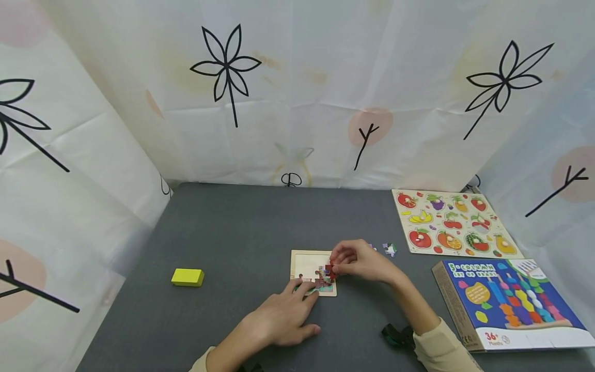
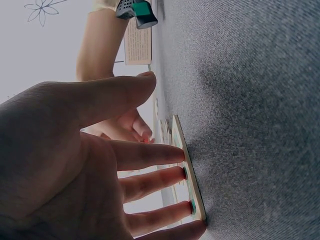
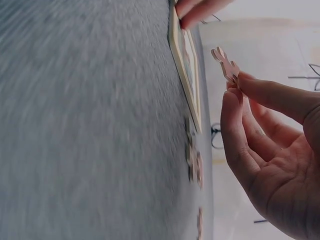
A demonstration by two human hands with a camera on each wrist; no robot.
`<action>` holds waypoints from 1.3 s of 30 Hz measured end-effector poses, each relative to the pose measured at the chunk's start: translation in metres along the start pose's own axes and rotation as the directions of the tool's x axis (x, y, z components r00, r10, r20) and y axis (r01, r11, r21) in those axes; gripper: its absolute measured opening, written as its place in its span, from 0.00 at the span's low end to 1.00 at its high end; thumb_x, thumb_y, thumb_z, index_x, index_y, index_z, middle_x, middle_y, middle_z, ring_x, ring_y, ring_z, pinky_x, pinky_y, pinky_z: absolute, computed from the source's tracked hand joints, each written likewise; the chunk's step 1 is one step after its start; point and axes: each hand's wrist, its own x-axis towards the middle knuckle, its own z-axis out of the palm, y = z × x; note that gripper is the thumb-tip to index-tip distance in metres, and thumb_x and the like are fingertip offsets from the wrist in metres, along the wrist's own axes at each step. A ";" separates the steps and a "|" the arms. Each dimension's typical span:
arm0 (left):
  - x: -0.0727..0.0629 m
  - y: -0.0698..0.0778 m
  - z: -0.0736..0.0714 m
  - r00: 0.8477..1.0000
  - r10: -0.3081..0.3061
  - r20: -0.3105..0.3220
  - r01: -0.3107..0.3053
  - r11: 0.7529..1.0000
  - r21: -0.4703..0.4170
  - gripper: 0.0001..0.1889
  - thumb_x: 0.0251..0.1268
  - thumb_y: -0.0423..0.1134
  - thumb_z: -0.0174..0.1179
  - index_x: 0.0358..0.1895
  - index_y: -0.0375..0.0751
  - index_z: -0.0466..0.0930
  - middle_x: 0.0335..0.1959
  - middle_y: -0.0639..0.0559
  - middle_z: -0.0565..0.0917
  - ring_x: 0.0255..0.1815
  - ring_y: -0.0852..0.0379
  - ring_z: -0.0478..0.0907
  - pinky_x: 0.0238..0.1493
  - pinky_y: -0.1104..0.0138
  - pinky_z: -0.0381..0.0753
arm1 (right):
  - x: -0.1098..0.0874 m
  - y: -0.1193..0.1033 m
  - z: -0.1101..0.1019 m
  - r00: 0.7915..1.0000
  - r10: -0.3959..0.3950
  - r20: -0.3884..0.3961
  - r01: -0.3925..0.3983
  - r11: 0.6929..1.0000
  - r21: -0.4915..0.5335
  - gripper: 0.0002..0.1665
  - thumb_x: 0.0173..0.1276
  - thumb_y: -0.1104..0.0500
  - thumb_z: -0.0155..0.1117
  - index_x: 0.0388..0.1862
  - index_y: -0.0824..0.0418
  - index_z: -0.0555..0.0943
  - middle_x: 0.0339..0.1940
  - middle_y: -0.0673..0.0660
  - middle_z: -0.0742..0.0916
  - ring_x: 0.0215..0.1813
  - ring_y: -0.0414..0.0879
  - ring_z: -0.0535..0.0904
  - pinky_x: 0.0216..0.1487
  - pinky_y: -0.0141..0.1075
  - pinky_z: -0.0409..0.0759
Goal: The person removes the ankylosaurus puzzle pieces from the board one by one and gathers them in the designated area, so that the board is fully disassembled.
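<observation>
A small wooden puzzle tray (image 1: 309, 258) lies on the grey table, with several joined pieces in its lower right part. My left hand (image 1: 284, 314) rests its fingertips on the tray's near edge, fingers straight and spread. In the left wrist view the thumb (image 2: 122, 95) stands clear of the tray. My right hand (image 1: 357, 261) pinches a jigsaw piece (image 3: 227, 67) between thumb and fingertips. The right wrist view has this piece raised above the table, its printed face hard to make out. Loose jigsaw pieces (image 1: 390, 250) lie right of the tray, partly behind the right hand.
A yellow block (image 1: 187, 277) sits to the left. At the back right lies a fruit picture board (image 1: 443, 227), and in front of it a blue toy box (image 1: 516, 307). A black strap (image 1: 397, 335) is by the right wrist. Patterned white cloth hangs around the table.
</observation>
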 end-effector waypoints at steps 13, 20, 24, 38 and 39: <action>0.000 0.000 0.000 1.000 -0.009 0.010 0.009 1.000 0.008 0.37 0.76 0.64 0.63 0.80 0.50 0.72 0.84 0.56 0.66 0.87 0.47 0.60 0.54 0.52 0.91 | -0.029 0.014 -0.027 0.999 0.009 -0.053 -0.009 1.000 -0.012 0.09 0.75 0.65 0.72 0.50 0.68 0.86 0.39 0.63 0.90 0.39 0.38 0.86 0.41 0.30 0.85; 0.000 -0.001 0.001 1.000 0.000 0.009 0.000 1.000 0.002 0.37 0.77 0.64 0.63 0.81 0.50 0.72 0.84 0.56 0.66 0.87 0.48 0.60 0.51 0.53 0.91 | -0.039 0.023 -0.040 0.997 0.038 -0.075 -0.040 0.999 -0.031 0.10 0.75 0.66 0.72 0.51 0.70 0.85 0.41 0.64 0.91 0.41 0.37 0.85 0.43 0.29 0.85; 0.000 -0.001 0.001 1.000 0.003 0.002 -0.003 1.000 0.005 0.37 0.76 0.63 0.63 0.80 0.49 0.72 0.84 0.56 0.67 0.87 0.47 0.60 0.50 0.54 0.91 | -0.043 0.029 -0.045 0.996 0.045 -0.082 -0.049 0.998 -0.043 0.10 0.75 0.67 0.71 0.51 0.71 0.85 0.42 0.65 0.91 0.41 0.36 0.85 0.43 0.28 0.86; 0.000 0.000 0.001 1.000 0.001 0.008 -0.001 1.000 0.015 0.37 0.77 0.64 0.62 0.81 0.50 0.71 0.84 0.56 0.66 0.87 0.48 0.60 0.52 0.53 0.91 | -0.047 0.039 -0.054 0.993 0.085 -0.081 -0.093 0.991 -0.093 0.09 0.74 0.69 0.70 0.50 0.74 0.86 0.38 0.64 0.91 0.36 0.32 0.83 0.38 0.28 0.83; 0.000 0.000 0.001 1.000 0.001 0.008 -0.001 1.000 0.016 0.37 0.77 0.64 0.62 0.81 0.50 0.71 0.84 0.56 0.66 0.87 0.48 0.60 0.52 0.53 0.91 | -0.047 0.038 -0.053 0.993 0.085 -0.084 -0.093 0.991 -0.098 0.09 0.74 0.69 0.70 0.49 0.74 0.86 0.38 0.63 0.91 0.35 0.32 0.82 0.37 0.27 0.82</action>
